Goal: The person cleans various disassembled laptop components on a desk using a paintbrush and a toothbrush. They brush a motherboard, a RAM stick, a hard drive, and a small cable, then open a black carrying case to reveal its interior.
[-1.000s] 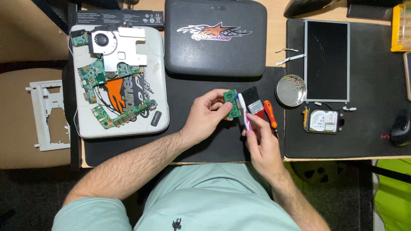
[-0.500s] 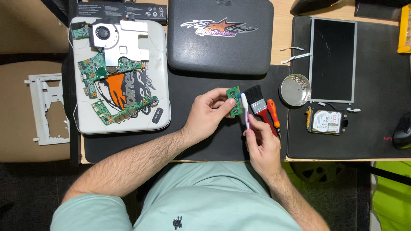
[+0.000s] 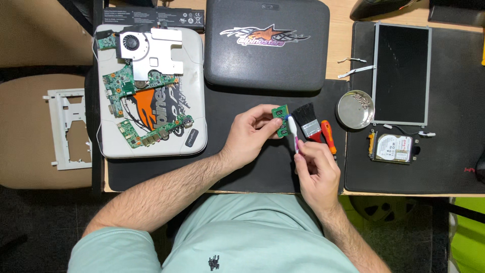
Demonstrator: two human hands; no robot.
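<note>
The left hand (image 3: 247,136) pinches a small green circuit board (image 3: 279,120) between closed fingers (image 3: 265,114), holding it above the black mat (image 3: 252,172) on the worktop. The right hand (image 3: 316,169) has its fingers curled shut around a white and pink toothbrush (image 3: 293,132), whose head touches the board. Compared with a moment ago, both hands sit in much the same place, the brush still against the board. Just beside them lie a black paintbrush (image 3: 306,119) and an orange screwdriver (image 3: 328,136). A round metal dish (image 3: 348,114) nearby holds small screws (image 3: 360,98).
</note>
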